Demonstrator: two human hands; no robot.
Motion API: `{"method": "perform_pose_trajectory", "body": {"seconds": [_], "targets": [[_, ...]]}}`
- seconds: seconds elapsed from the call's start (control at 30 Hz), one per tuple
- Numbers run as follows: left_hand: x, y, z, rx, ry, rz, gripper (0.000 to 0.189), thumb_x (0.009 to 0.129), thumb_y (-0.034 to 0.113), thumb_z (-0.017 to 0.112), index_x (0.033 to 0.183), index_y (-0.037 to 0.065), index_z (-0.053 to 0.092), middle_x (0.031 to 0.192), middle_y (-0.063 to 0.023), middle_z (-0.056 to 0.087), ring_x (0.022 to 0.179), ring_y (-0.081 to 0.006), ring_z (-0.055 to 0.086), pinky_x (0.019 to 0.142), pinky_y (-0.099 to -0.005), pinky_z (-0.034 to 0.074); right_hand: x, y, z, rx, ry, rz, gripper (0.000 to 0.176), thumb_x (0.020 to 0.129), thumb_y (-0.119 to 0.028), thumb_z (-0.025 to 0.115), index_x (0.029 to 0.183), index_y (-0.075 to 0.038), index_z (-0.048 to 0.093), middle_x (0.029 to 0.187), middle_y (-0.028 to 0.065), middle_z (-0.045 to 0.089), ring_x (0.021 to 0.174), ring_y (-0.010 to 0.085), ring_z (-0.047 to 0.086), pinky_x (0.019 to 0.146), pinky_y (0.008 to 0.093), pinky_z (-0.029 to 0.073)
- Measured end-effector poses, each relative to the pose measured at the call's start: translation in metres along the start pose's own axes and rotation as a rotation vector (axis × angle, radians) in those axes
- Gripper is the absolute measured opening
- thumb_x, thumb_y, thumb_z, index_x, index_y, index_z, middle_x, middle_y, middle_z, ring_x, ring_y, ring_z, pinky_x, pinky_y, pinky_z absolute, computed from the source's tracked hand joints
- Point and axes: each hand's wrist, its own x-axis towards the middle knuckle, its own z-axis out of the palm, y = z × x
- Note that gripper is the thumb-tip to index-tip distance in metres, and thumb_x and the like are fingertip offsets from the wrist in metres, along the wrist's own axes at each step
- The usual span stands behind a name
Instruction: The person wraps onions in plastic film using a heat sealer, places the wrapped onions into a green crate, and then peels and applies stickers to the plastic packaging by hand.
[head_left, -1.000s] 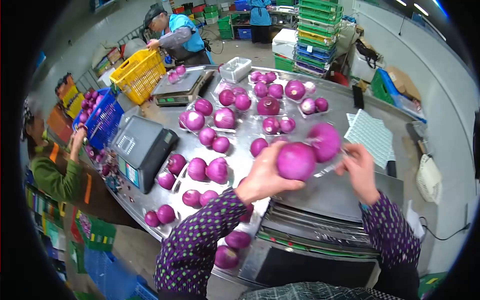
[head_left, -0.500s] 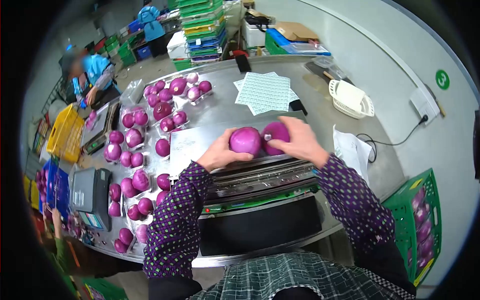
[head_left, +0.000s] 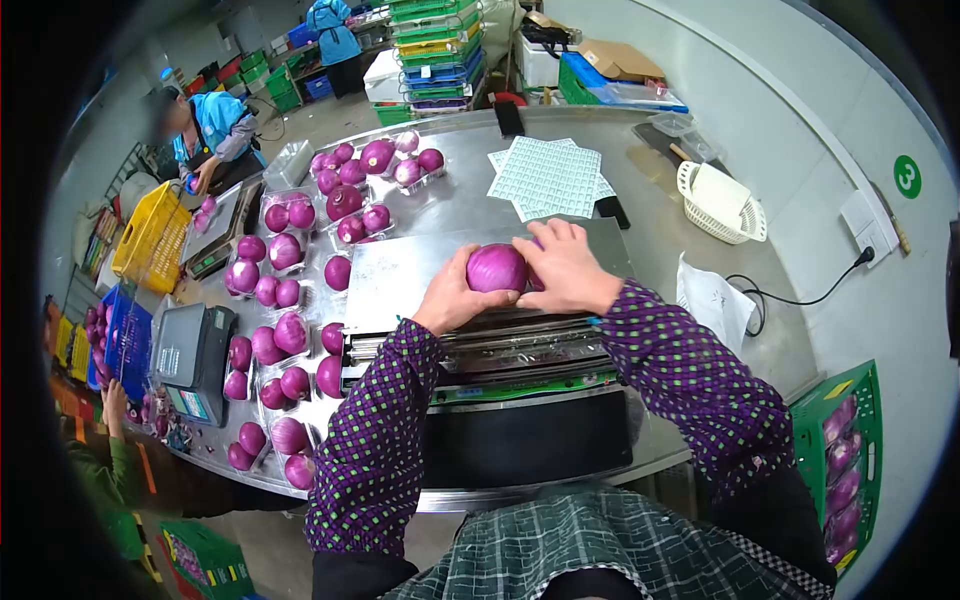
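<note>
A large red onion (head_left: 496, 270) sits in my left hand (head_left: 446, 298), fingers and thumb wrapped round its left side. My right hand (head_left: 574, 270) is closed round a second red onion, pressed against the first. Only a purple sliver of this one shows between the fingers, as the back of the hand covers the rest. Both hands are above the metal plate (head_left: 390, 275) of a wrapping machine, close to its film roller (head_left: 480, 352). Nearer my body lies the machine's black pad (head_left: 525, 440).
Several packs of red onions (head_left: 285, 250) stand on the steel table at left, by a grey scale (head_left: 190, 365). Label sheets (head_left: 545, 178) and a white basket (head_left: 725, 205) lie farther back. A green crate (head_left: 840, 460) is at right. A co-worker in blue (head_left: 215, 130) works at far left.
My right hand has turned over its onion, now mostly hiding it, and the two onions are closer together. The whole view has shifted slightly.
</note>
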Motion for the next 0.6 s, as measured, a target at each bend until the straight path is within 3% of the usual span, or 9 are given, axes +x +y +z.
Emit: {"method": "perform_pose_trajectory", "body": {"seconds": [0.13, 0.23, 0.33, 0.4, 0.43, 0.47, 0.5, 0.57, 0.6], "targets": [[-0.009, -0.005, 0.009, -0.081, 0.071, -0.018, 0.098, 0.061, 0.046, 0.081, 0.132, -0.005, 0.036, 0.119, -0.0266, 0.054, 0.109, -0.0356, 0.056, 0.093, -0.0389, 0.044, -0.029, 0.015, 0.013, 0.323, 0.064, 0.185, 0.084, 0.071, -0.043, 0.07, 0.138, -0.007, 0.035, 0.138, 0.0251, 0.028, 0.125, 0.0419, 0.032, 0.104, 0.0497, 0.028], [-0.009, -0.006, 0.019, -0.053, 0.132, -0.021, 0.102, 0.062, 0.047, 0.081, 0.134, -0.006, 0.033, 0.12, -0.0274, 0.053, 0.111, -0.036, 0.055, 0.094, -0.0392, 0.044, -0.031, 0.012, 0.011, 0.392, 0.067, 0.183, 0.081, 0.075, -0.041, 0.069, 0.139, -0.009, 0.032, 0.14, 0.0257, 0.026, 0.129, 0.0423, 0.029, 0.105, 0.0497, 0.029], [-0.029, 0.001, -0.001, -0.137, 0.166, -0.011, 0.088, 0.069, 0.041, 0.078, 0.132, -0.005, 0.036, 0.115, -0.0256, 0.055, 0.103, -0.034, 0.059, 0.085, -0.0367, 0.048, -0.056, 0.019, -0.026, 0.398, 0.065, 0.226, 0.07, 0.08, -0.037, 0.067, 0.136, -0.006, 0.039, 0.135, 0.0258, 0.036, 0.125, 0.0393, 0.038, 0.104, 0.0432, 0.033], [-0.054, -0.012, -0.021, -0.008, 0.307, 0.067, 0.063, 0.073, 0.035, 0.075, 0.115, -0.006, 0.051, 0.096, -0.0238, 0.06, 0.086, -0.0325, 0.062, 0.072, -0.0369, 0.05, -0.095, 0.033, -0.049, 0.607, 0.094, 0.464, 0.042, 0.084, -0.031, 0.064, 0.11, 0.001, 0.058, 0.106, 0.019, 0.062, 0.094, 0.0273, 0.062, 0.08, 0.0356, 0.049], [-0.068, -0.021, -0.031, 0.2, 0.383, 0.13, 0.049, 0.075, 0.033, 0.073, 0.102, -0.006, 0.06, 0.082, -0.0223, 0.064, 0.074, -0.0318, 0.064, 0.064, -0.0377, 0.05, -0.112, 0.036, -0.055, 0.477, -0.052, 0.677, 0.037, 0.082, -0.035, 0.064, 0.094, 0.001, 0.064, 0.081, 0.0177, 0.066, 0.072, 0.0283, 0.065, 0.067, 0.0365, 0.051], [-0.084, -0.017, -0.039, 0.413, 0.311, 0.045, 0.039, 0.076, 0.033, 0.071, 0.087, -0.004, 0.063, 0.069, -0.0198, 0.062, 0.064, -0.0307, 0.063, 0.058, -0.0372, 0.049, -0.137, 0.044, -0.041, 0.295, -0.118, 0.682, 0.039, 0.08, -0.041, 0.064, 0.077, -0.002, 0.068, 0.062, 0.0157, 0.062, 0.059, 0.0312, 0.062, 0.058, 0.0382, 0.05], [-0.098, -0.015, -0.045, 0.632, 0.228, -0.031, 0.036, 0.078, 0.034, 0.068, 0.072, -0.002, 0.066, 0.056, -0.0173, 0.06, 0.054, -0.0295, 0.062, 0.052, -0.0368, 0.048, -0.145, 0.045, -0.033, 0.294, -0.116, 0.692, 0.039, 0.08, -0.041, 0.064, 0.077, -0.002, 0.068, 0.062, 0.0157, 0.062, 0.059, 0.0312, 0.062, 0.058, 0.0382, 0.05], [-0.11, -0.034, -0.038, 0.885, 0.23, 0.087, 0.042, 0.077, 0.041, 0.067, 0.057, 0.003, 0.065, 0.046, -0.0125, 0.055, 0.044, -0.0316, 0.056, 0.046, -0.04, 0.044, -0.15, 0.043, -0.028, 0.069, -0.467, 0.696, 0.045, 0.078, -0.045, 0.065, 0.065, -0.002, 0.067, 0.056, 0.0163, 0.059, 0.057, 0.0328, 0.061, 0.054, 0.0392, 0.048], [-0.109, -0.034, -0.032, 0.902, 0.157, -0.031, 0.047, 0.074, 0.046, 0.067, 0.053, 0.004, 0.064, 0.048, -0.0142, 0.055, 0.047, -0.0317, 0.058, 0.046, -0.0396, 0.044, -0.146, 0.04, -0.029, 0.068, -0.468, 0.698, 0.045, 0.078, -0.045, 0.065, 0.065, -0.002, 0.067, 0.056, 0.0163, 0.059, 0.057, 0.0328, 0.061, 0.054, 0.0392, 0.048]]}}
